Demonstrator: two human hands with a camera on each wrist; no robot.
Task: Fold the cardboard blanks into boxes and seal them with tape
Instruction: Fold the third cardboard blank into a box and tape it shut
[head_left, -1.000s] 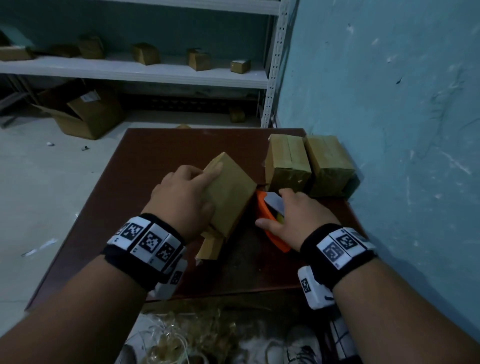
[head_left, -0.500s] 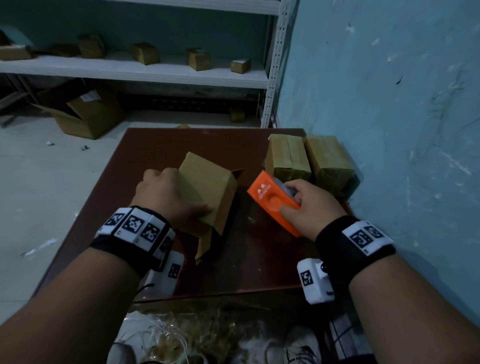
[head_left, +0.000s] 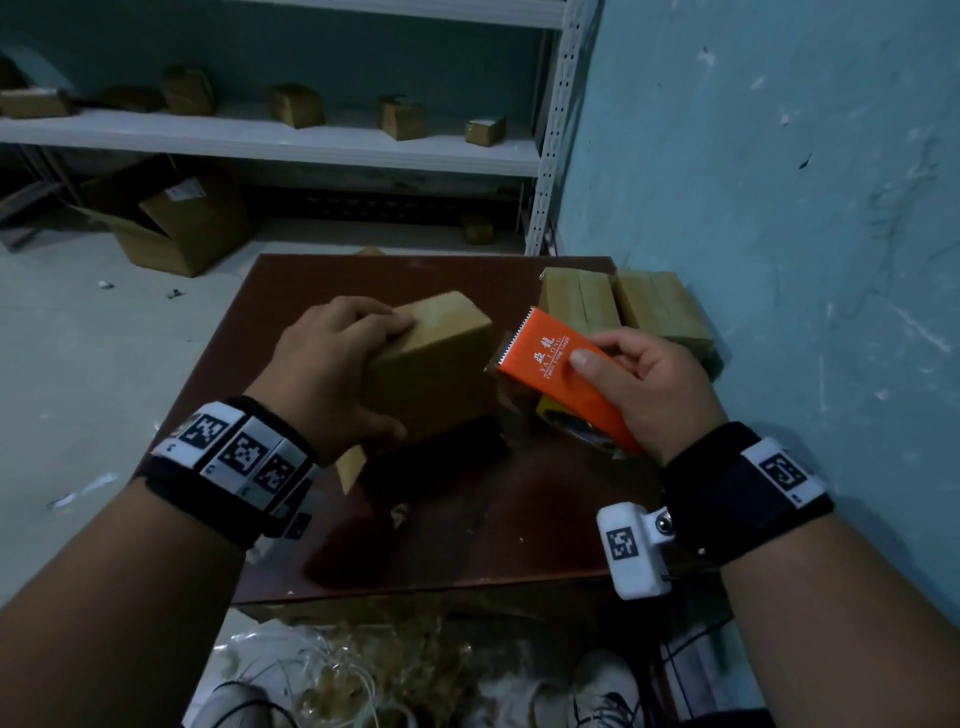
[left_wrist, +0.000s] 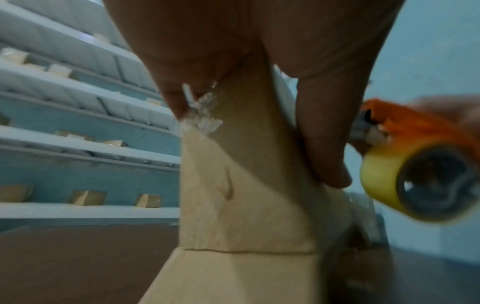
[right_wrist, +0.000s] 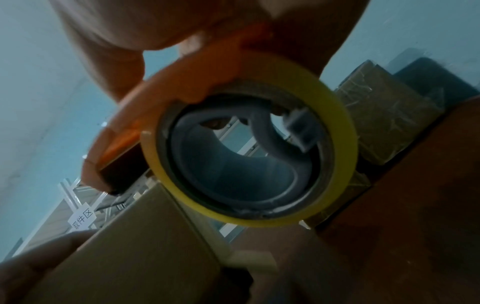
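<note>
My left hand (head_left: 332, 374) grips a small folded cardboard box (head_left: 436, 358), tilted up above the dark red table (head_left: 519, 519); its lower flaps hang open toward me. The box (left_wrist: 241, 205) fills the left wrist view, fingers and thumb curled round its sides. My right hand (head_left: 649, 384) holds an orange tape dispenser (head_left: 561, 374) with its serrated edge against the box's right side. The yellow tape roll (right_wrist: 249, 144) sits in the dispenser, close over the box (right_wrist: 135, 246); the roll (left_wrist: 415, 181) also shows at the right of the left wrist view.
Two taped boxes (head_left: 623, 312) stand at the table's far right against the blue wall (head_left: 779, 208). A white shelf (head_left: 260, 140) behind holds several small boxes. An open carton (head_left: 171, 223) lies on the floor at left. Tangled packing scraps (head_left: 363, 675) lie below the table's near edge.
My right hand picked the dispenser off the table and brought it up to the box's right side. My left hand lifted and turned the box.
</note>
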